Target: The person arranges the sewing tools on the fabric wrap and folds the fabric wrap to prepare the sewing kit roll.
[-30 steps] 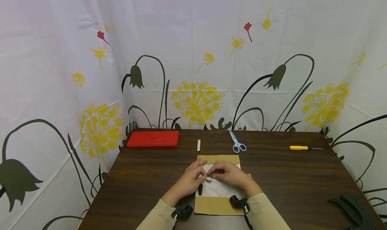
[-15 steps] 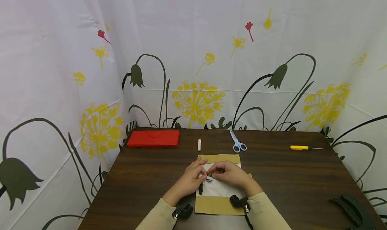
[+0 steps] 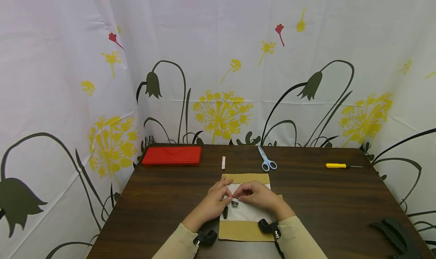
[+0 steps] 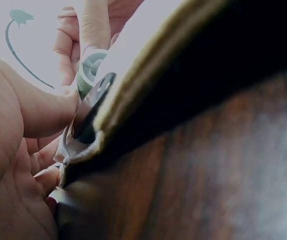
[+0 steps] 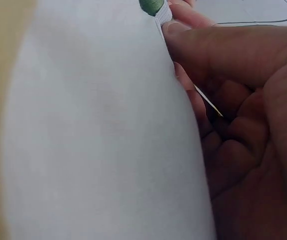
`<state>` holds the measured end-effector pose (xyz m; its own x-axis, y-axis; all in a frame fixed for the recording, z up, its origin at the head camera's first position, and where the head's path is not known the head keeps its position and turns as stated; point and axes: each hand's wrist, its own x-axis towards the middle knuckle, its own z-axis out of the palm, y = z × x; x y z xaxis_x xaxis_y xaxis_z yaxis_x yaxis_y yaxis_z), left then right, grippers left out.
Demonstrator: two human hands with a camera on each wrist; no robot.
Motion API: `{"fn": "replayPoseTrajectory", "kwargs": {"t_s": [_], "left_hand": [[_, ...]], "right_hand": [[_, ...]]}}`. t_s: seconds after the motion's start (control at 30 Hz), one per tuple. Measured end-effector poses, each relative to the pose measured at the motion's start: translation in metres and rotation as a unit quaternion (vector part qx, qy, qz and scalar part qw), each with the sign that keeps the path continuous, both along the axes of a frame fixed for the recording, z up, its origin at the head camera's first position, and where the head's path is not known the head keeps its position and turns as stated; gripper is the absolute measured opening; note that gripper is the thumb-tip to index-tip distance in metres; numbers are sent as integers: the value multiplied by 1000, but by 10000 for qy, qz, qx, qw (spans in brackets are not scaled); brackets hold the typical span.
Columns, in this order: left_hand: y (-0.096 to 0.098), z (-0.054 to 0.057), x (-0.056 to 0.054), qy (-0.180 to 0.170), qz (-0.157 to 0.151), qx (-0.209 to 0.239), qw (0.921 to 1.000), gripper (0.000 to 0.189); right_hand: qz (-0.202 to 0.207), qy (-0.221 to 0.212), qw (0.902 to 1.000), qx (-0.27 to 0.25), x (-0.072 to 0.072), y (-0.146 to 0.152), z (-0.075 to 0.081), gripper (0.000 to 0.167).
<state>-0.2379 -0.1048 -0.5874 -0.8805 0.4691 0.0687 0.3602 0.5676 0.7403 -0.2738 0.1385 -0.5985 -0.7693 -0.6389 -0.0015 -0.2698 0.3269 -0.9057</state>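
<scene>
A cloth panel (image 3: 250, 212), white in the middle with tan bands at both ends, lies beneath my hands. My left hand (image 3: 214, 200) pinches its left side, thumb in front and fingers behind in the left wrist view. Close to both thumbs sits a small green thread spool (image 4: 85, 82), its pale hollow end showing. My right hand (image 3: 260, 196) pinches a ribbed white elastic band (image 5: 165, 14) beside the spool, thumb tip against it; the fingers behind are partly hidden by cloth. A slim black item (image 3: 225, 212) lies along the panel's left side, its kind unclear.
Along the back of the dark wood table (image 3: 163, 198) lie a red case (image 3: 172, 155), a small whitish stick-like piece (image 3: 223, 163), light-blue scissors (image 3: 267, 161) and a yellow-handled screwdriver (image 3: 337, 166). A black curved object (image 3: 395, 236) is at the right front.
The spool shows more below my fingertips and has shifted slightly toward me, past the white band. Both hands stay in nearly the same place.
</scene>
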Motion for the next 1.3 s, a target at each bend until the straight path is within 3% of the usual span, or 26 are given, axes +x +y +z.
{"fn": "replayPoseTrajectory", "kwargs": {"t_s": [0.1,0.27,0.83,0.9,1.03,1.17,1.3], "left_hand": [[-1,0,0,-16,-24,2,10000,14],[-2,0,-1,-31,-60,51,10000,14],[-3,-1,-1,-72,-79,34,9999,10],[-5,0,-2,-198,-77,86,9997,32],[-12,4,-3,-515,-51,-9,9987,94],[-17,6,-4,-610,-215,-532,9965,116],[-14,3,-5,-441,-356,-840,9949,122]], "right_hand": [[40,82,10000,33,0,-1,-1,17],[180,290,9992,187,1,-5,-1,32],[51,485,9988,88,3,-5,-1,31],[33,460,9989,54,2,-3,-2,31],[-121,341,9993,-47,1,-2,-3,26],[-377,90,9991,-144,-1,-1,-5,18],[-544,-225,9978,-299,-1,0,-5,15]]}}
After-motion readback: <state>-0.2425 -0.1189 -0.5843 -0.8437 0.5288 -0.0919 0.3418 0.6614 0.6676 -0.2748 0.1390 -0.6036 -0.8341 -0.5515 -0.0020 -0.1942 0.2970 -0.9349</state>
